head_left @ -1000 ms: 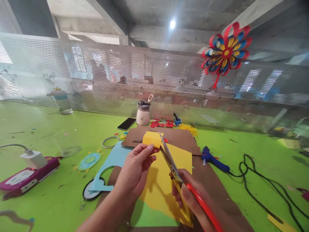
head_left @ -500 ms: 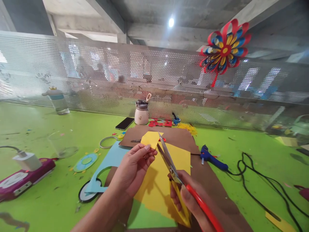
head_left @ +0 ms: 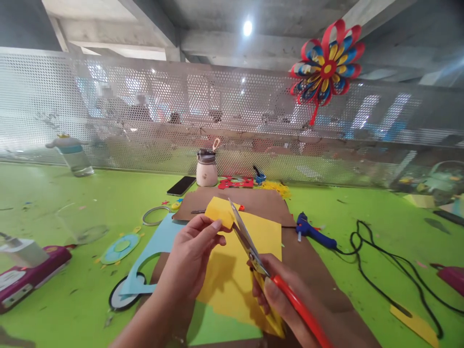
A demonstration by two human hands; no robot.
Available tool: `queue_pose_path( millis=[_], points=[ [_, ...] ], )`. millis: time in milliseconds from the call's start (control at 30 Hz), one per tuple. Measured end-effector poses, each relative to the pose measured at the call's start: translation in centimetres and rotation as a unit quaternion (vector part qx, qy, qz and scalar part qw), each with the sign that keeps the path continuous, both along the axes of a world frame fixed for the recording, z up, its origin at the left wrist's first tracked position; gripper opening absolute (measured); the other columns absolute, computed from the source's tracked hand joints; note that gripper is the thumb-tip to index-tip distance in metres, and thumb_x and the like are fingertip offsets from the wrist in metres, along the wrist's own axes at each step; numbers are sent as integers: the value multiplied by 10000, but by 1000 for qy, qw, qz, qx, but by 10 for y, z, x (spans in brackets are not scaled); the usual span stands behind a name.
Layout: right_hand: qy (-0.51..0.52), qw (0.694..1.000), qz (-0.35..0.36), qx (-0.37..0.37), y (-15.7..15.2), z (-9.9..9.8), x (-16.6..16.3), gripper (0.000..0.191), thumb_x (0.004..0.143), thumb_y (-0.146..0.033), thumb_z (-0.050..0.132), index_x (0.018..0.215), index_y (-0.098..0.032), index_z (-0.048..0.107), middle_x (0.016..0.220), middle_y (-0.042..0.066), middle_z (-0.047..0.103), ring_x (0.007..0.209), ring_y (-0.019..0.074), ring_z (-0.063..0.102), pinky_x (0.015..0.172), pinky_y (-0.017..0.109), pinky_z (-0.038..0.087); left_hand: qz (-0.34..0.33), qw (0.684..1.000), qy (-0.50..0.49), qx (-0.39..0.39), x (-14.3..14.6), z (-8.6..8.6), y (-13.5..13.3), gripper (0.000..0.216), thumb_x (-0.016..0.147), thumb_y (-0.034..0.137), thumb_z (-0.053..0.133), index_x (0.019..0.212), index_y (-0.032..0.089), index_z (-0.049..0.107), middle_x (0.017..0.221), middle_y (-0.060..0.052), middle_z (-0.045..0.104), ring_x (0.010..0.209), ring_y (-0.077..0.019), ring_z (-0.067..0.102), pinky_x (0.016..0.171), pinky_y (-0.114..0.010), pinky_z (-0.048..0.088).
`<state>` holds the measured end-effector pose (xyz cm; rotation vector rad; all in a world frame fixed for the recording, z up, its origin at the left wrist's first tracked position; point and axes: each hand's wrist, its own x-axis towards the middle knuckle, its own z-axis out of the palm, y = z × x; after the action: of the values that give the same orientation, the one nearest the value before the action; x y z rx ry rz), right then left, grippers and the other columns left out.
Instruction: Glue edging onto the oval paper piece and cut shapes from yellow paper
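Yellow paper [head_left: 263, 234], pinched by the left hand [head_left: 188, 258], should be held taut against scissors [head_left: 243, 238] gripped in the right hand [head_left: 277, 297].

paper sheet [head_left: 232, 280] lies over cardboard [head_left: 315, 275] on the counter [head_left: 54, 193], scissors [head_left: 244, 237] across it, right of the left hand [head_left: 188, 261]. glue gun [head_left: 313, 232] right of cardboard; phone [head_left: 181, 185] and jar [head_left: 206, 169] behind it; bottle [head_left: 70, 154] far back left.

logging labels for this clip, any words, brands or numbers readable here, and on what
No text can be read.
White label on the pink device: too blurred.
The red cutouts by the jar: perhaps letters, too small.
The scissors, yellow paper, glue gun and phone: no marks seen.
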<state>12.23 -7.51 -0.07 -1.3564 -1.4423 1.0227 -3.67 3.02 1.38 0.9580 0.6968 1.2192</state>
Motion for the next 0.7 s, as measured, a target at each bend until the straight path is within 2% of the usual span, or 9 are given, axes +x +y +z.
queue_pose_path(
  millis=[133,267,367,433,600,700],
  points=[
    [-24,999,17,23,1,0,2,595,823,-719,393,1103,-224,566,659,-10,465,566,136,460,512,233,407,-5,999,33,27,-1,3,0,78,732,188,707,734,135,649,724,-36,665,604,-94,546,568,-189,453],
    [-75,994,40,66,4,-3,8,437,887,-589,429,1088,-220,546,723,12,532,664,166,522,594,260,418,-30,998,44,46,-4,5,2,65,742,186,692,744,142,644,724,-44,665,635,-119,566,572,-209,458],
    [-104,990,60,68,7,-5,12,356,898,-501,451,1079,-202,519,802,36,581,725,178,547,624,268,407,-52,996,49,49,-7,5,2,56,744,172,680,730,142,635,713,-42,657,630,-122,568,566,-216,455],
    [-121,988,64,67,8,-5,14,320,889,-461,472,1073,-203,516,810,34,589,707,174,549,607,264,398,-60,995,60,58,-8,5,3,59,752,171,671,725,143,627,698,-36,647,630,-122,571,568,-215,452],
    [-155,981,24,111,7,-6,14,262,849,-388,561,1059,-231,554,759,3,567,641,162,525,608,258,402,-81,988,97,91,-11,4,5,64,774,192,653,750,145,616,671,-32,633,634,-146,612,536,-225,450],
    [-149,982,43,110,8,-9,15,266,858,-391,548,1064,-223,538,757,1,556,633,156,502,591,256,379,-105,983,109,102,-13,4,7,82,798,214,633,757,148,604,687,-47,651,646,-175,648,520,-238,460]
  ],
)
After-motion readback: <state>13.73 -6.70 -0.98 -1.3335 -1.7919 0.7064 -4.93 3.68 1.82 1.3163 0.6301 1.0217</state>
